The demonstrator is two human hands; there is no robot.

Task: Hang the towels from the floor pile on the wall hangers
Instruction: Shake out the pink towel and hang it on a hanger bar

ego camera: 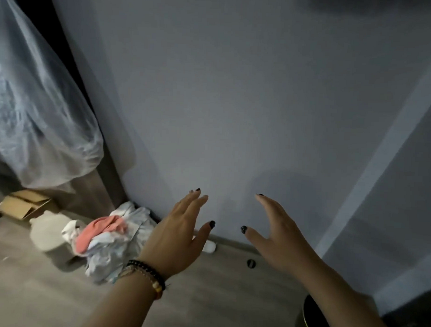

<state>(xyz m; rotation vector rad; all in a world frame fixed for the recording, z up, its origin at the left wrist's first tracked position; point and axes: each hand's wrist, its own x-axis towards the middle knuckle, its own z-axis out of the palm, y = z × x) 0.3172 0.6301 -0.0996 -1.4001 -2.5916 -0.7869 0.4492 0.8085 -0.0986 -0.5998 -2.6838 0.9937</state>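
1. The towel pile [114, 240], white with one pink piece, lies on the floor [34, 291] at the foot of the wall [236, 103], left of both hands.
2. The left hand [180, 238] and right hand [277, 239] hover spread wide, holding nothing.
3. Judging by the full pile, hanging has hardly begun.
4. No hangers show; the wall's top is cut off, and the dim light blurs a white jug [48, 233] and cardboard [22, 204] to the far left.

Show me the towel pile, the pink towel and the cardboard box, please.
towel pile [113, 255]: head view, on white crumpled cloth low in the heap.
pink towel [102, 229]: head view, on its middle fold.
cardboard box [22, 204]: head view, on its flattened top flap.
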